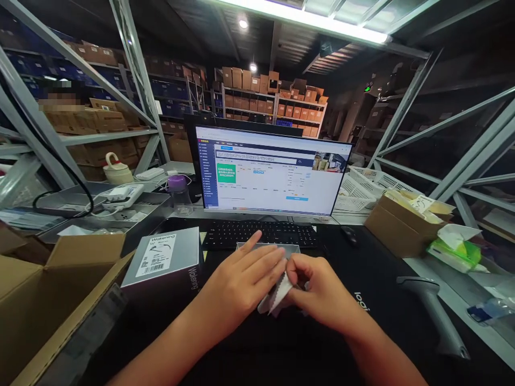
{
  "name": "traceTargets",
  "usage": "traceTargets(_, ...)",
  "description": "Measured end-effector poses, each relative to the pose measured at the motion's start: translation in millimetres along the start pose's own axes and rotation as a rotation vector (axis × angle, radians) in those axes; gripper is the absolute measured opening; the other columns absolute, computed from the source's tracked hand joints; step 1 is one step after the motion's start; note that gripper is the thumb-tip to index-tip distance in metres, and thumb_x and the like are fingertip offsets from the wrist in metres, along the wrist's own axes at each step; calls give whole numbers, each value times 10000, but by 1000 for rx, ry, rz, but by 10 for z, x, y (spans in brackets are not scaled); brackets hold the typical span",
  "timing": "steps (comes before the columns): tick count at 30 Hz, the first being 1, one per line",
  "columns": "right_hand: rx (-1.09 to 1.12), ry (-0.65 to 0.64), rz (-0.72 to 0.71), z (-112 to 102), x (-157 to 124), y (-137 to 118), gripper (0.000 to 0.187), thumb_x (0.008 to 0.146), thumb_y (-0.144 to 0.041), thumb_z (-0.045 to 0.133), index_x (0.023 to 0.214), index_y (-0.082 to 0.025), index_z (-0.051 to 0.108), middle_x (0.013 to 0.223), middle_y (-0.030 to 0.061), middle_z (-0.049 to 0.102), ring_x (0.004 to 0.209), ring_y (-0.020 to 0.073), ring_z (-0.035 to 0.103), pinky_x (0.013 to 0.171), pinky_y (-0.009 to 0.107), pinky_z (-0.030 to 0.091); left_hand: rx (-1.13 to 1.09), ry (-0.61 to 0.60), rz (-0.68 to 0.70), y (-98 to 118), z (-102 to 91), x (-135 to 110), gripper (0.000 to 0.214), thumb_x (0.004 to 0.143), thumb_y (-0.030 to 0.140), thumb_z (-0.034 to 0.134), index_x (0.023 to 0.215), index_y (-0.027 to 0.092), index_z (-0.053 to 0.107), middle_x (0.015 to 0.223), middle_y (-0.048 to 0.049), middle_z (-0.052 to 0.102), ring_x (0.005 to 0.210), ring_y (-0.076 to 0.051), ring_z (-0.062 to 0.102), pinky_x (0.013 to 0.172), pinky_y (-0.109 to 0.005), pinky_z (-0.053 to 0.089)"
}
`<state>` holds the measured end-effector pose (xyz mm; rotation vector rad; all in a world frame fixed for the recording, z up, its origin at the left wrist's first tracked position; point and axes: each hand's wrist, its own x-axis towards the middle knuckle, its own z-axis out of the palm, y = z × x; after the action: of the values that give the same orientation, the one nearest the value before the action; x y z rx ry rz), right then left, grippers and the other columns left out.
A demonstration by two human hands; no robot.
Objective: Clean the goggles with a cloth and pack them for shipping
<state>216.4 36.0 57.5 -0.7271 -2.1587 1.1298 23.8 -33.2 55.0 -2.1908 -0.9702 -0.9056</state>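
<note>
White cloth (pixel 277 294) with zigzag-cut edge

Place: we're in a warehouse stockroom, working at a packing station.
Shelving: steel racks (pixel 139 75) surround us, stacked with cardboard cartons (pixel 237 78) and blue bins (pixel 164 88).
Tabletop: our tabletop (pixel 426 265) carries a computer monitor (pixel 267 171), a barcode scanner (pixel 434 311) and an open carton (pixel 52 279).

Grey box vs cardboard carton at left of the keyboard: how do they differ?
The grey box is shut; the cardboard carton has its flaps open. The grey box is much smaller. The grey box carries a white barcode label; none shows on the cardboard carton's visible sides. Both are rectangular boxes.
</note>
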Motion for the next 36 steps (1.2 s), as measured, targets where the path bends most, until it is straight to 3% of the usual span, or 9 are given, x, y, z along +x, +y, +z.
traceTargets(3, 147, 118, -14, -50, 26, 9, 203, 654, -51, 525, 630, -213, 405, 609, -57, 467, 594, 101, 428, 531, 196, 330, 116, 112, -220, 41, -47, -14, 470, 864, 49, 624, 1320, 132, 548, 1305, -179, 619, 1247, -298, 566, 1061, -529, 485)
traceTargets(6, 355, 243, -24, -104, 68, 7, 209, 652, -103, 578, 625, -218, 405, 593, -61, 460, 573, 98, 431, 530, 198, 347, 117, 217, -383, 137, -90, -14, 430, 857, 55, 604, 1267, 184, 578, 1129, -113, 669, 1088, -245, 618, 952, -430, 536)
traceTargets(9, 536, 261, -28, -31, 96, -18, 250, 612, -132, 651, 628, -217, 416, 579, -71, 466, 543, 85, 411, 523, 191, 350, 71, 107, -398, 266, -19, -21, 438, 836, 167, 580, 1272, 152, 549, 1132, -127, 660, 1073, -264, 621, 911, -417, 552)
traceTargets(12, 632, 212, 8, 150, 92, -42, 272, 558, -116, 664, 619, -216, 419, 557, -83, 454, 512, 71, 374, 500, 185, 329, 173, 58, -426, 365, 145, -46, 511, 804, 306, 578, 1261, 88, 512, 1133, -180, 641, 1044, -321, 627, 847, -462, 567)
traceTargets(17, 389, 375, 18, 347, 39, -43, 276, 507, -78, 649, 495, -199, 401, 493, -83, 414, 510, 66, 322, 478, 185, 252, 331, 99, -404, 369, 281, -93, 335, 884, 267, 586, 1173, 106, 535, 1172, -195, 619, 1094, -339, 587, 911, -498, 514)
traceTargets(20, 397, 434, 15, 278, 40, -23, 310, 493, -58, 662, 467, -194, 384, 469, -86, 406, 492, 57, 307, 462, 178, 239, 148, 58, -398, 311, 224, -96, 335, 869, 165, 589, 1196, 148, 522, 1260, -176, 566, 1163, -312, 549, 971, -485, 497)
traceTargets(25, 772, 336, 89, 46, 142, 39, 502, 506, -172, 864, 539, -202, 363, 481, -87, 470, 456, 49, 379, 443, 160, 319, -215, -104, -454, 217, 144, -85, 447, 739, 25, 561, 1128, 245, 530, 1442, -106, 434, 1290, -285, 500, 1006, -430, 512)
traceTargets(28, 922, 297, 126, 4, 211, 84, 548, 511, -264, 926, 582, -198, 386, 497, -84, 504, 448, 49, 434, 435, 148, 363, -353, -154, -514, 193, 167, -78, 559, 710, -14, 535, 1188, 271, 486, 1482, -90, 406, 1321, -254, 507, 996, -366, 533)
traceTargets(36, 816, 428, -30, 10, 222, 136, 428, 710, -366, 846, 703, -204, 450, 559, -80, 535, 460, 61, 502, 445, 159, 464, -374, -191, -577, 191, 314, -126, 706, 708, -40, 547, 1303, 302, 380, 1522, -107, 385, 1309, -275, 543, 987, -403, 552)
